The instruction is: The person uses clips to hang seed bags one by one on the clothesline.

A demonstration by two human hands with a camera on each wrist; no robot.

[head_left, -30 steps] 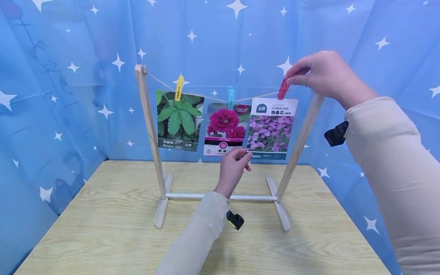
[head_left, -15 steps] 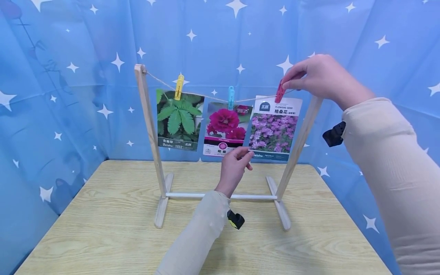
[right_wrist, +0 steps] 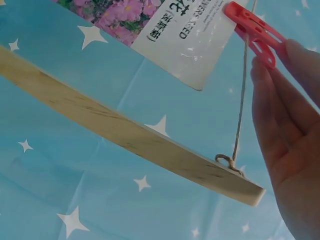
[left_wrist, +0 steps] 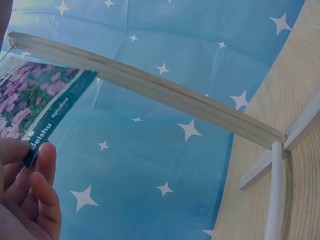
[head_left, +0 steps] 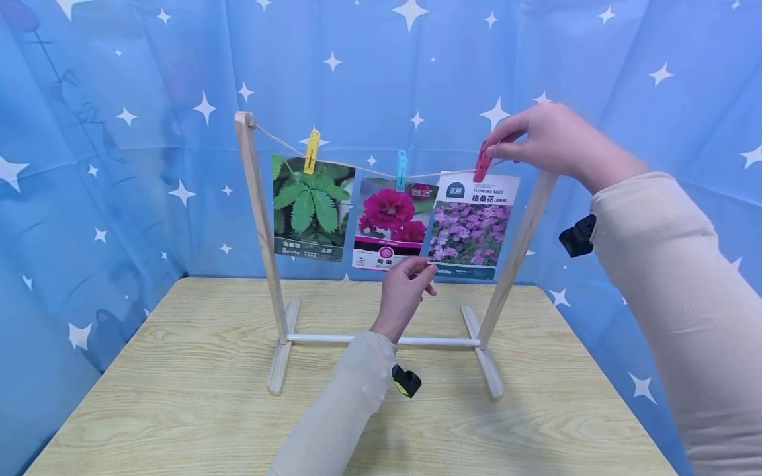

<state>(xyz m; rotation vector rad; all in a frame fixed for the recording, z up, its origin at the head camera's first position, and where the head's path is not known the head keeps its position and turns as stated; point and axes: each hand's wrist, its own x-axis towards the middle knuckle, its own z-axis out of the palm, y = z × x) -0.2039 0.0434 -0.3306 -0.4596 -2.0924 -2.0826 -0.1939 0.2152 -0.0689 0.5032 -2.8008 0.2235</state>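
In the head view my right hand (head_left: 550,142) pinches a red clothespin (head_left: 482,162) at the top edge of a seed packet (head_left: 470,231) with purple flowers. The right wrist view shows thumb and fingers on the ends of the red clothespin (right_wrist: 252,30), whose other end overlaps the packet's white top and the string (right_wrist: 241,105). Lower down, my left hand (head_left: 405,291) holds the packet's bottom left corner between thumb and fingers, seen closer on the teal strip of the packet (left_wrist: 55,107) in the left wrist view.
A wooden stand (head_left: 262,225) with a string across its top stands on the table (head_left: 178,396). A yellow clothespin (head_left: 311,152) holds a green-leaf packet (head_left: 309,211), and a light blue clothespin (head_left: 401,170) holds a magenta-flower packet (head_left: 389,218). Behind hangs a blue starry curtain (head_left: 369,66).
My right hand and the red clothespin have moved slightly left and down. The purple-flower packet rose and shifted right, then came partly back. My left hand has barely moved.
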